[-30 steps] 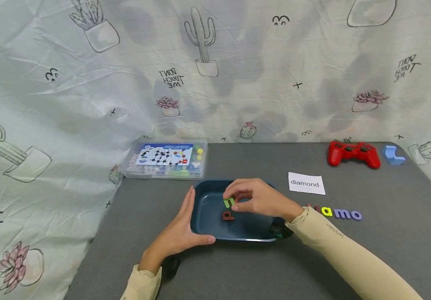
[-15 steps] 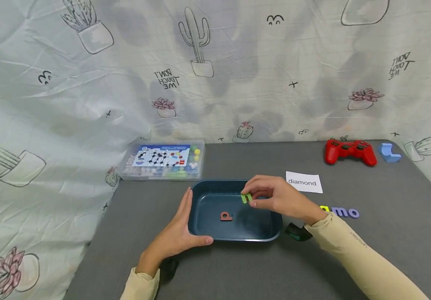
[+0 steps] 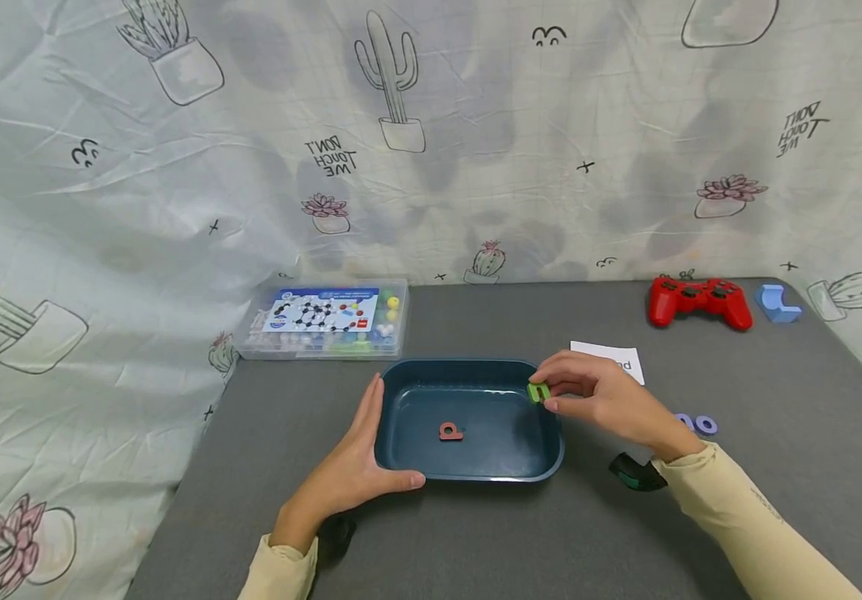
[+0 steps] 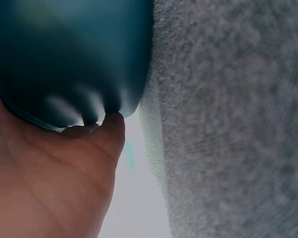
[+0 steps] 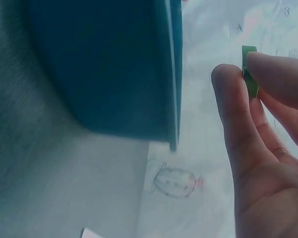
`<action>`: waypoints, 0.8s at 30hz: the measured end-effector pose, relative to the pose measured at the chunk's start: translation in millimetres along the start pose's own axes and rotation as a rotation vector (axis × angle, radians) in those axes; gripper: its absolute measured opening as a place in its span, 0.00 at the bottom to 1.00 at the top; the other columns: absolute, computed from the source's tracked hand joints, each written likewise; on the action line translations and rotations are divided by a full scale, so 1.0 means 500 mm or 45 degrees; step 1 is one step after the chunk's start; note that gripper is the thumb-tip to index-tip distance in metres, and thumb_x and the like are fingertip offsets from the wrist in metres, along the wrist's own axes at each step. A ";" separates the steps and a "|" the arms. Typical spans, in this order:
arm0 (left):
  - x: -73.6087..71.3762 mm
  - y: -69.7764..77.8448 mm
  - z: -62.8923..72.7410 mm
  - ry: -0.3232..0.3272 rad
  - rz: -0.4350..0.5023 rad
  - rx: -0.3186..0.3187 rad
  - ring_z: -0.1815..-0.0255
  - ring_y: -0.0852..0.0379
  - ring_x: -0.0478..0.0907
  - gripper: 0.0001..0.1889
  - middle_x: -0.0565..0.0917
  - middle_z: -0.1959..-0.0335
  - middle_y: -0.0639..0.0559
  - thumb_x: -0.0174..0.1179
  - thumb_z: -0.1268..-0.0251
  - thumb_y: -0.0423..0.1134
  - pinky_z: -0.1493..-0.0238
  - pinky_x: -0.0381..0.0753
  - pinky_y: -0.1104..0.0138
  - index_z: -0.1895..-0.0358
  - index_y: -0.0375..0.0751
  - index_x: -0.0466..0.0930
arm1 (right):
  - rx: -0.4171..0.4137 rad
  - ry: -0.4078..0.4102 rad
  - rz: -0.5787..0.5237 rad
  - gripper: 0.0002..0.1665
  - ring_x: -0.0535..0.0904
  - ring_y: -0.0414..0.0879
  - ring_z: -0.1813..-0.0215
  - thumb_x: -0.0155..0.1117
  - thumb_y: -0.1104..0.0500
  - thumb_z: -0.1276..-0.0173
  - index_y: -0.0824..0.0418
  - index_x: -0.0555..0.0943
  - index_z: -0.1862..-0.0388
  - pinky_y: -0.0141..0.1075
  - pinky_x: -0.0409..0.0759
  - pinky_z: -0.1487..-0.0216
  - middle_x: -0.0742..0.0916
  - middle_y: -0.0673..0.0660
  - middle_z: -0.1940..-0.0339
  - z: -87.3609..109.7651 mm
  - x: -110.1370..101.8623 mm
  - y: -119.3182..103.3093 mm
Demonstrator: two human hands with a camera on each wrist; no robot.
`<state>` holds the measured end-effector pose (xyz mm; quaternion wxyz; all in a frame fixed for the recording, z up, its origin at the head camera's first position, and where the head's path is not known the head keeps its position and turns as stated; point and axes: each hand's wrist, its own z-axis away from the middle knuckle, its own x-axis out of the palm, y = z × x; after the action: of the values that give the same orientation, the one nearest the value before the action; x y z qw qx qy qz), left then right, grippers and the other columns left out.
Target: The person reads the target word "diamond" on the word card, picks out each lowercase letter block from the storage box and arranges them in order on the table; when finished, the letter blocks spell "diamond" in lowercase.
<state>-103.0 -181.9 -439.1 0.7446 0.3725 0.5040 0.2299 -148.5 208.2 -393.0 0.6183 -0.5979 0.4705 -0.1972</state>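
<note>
My right hand (image 3: 611, 404) pinches a small green letter n (image 3: 538, 392) between thumb and fingers, up over the right rim of a dark blue tray (image 3: 502, 454). In the right wrist view the green letter (image 5: 250, 72) appears edge-on between the fingertips, above the tray's wall. A reddish-brown letter (image 3: 450, 432), shaped like a d on its side, lies on the tray's floor. My left hand (image 3: 352, 467) rests against the tray's left side, fingers straight along the rim and thumb at the front edge. In the left wrist view its fingers touch the tray's outer wall (image 4: 79, 64).
Purple letters, including an o (image 3: 706, 426), lie right of the tray, partly behind my right wrist. A white word card (image 3: 629, 364) is half covered by that hand. Farther back are a red game controller (image 3: 699, 303), a light blue block (image 3: 779, 304) and a clear plastic case (image 3: 322, 321).
My right hand has carried the green letter n rightward from above the brown letter to the tray's right rim, now covering much of the card. The left hand has stayed at the tray.
</note>
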 end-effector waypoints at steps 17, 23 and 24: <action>0.001 -0.005 0.002 0.010 0.007 0.027 0.12 0.39 0.37 0.74 0.27 0.11 0.53 0.80 0.44 0.60 0.24 0.52 0.30 0.11 0.56 0.24 | 0.228 0.207 0.094 0.18 0.88 0.52 0.49 0.70 0.68 0.25 0.66 0.85 0.38 0.43 0.89 0.56 0.85 0.62 0.44 0.090 -0.055 0.022; 0.000 -0.006 0.000 0.002 0.001 0.038 0.12 0.38 0.37 0.74 0.27 0.11 0.51 0.80 0.44 0.60 0.25 0.53 0.29 0.12 0.56 0.24 | 0.200 0.248 0.209 0.18 0.87 0.43 0.47 0.69 0.69 0.25 0.65 0.85 0.39 0.32 0.86 0.50 0.86 0.61 0.44 0.114 -0.073 0.033; -0.001 -0.006 -0.001 0.001 0.000 0.035 0.12 0.38 0.37 0.74 0.27 0.11 0.52 0.80 0.44 0.61 0.25 0.53 0.29 0.12 0.56 0.24 | 0.200 0.252 0.217 0.18 0.88 0.43 0.47 0.69 0.70 0.25 0.65 0.85 0.39 0.31 0.85 0.50 0.86 0.61 0.43 0.118 -0.076 0.035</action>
<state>-103.6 -183.8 -441.2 0.7393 0.3825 0.5073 0.2230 -124.2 275.0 -405.3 0.6282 -0.4832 0.5614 -0.2382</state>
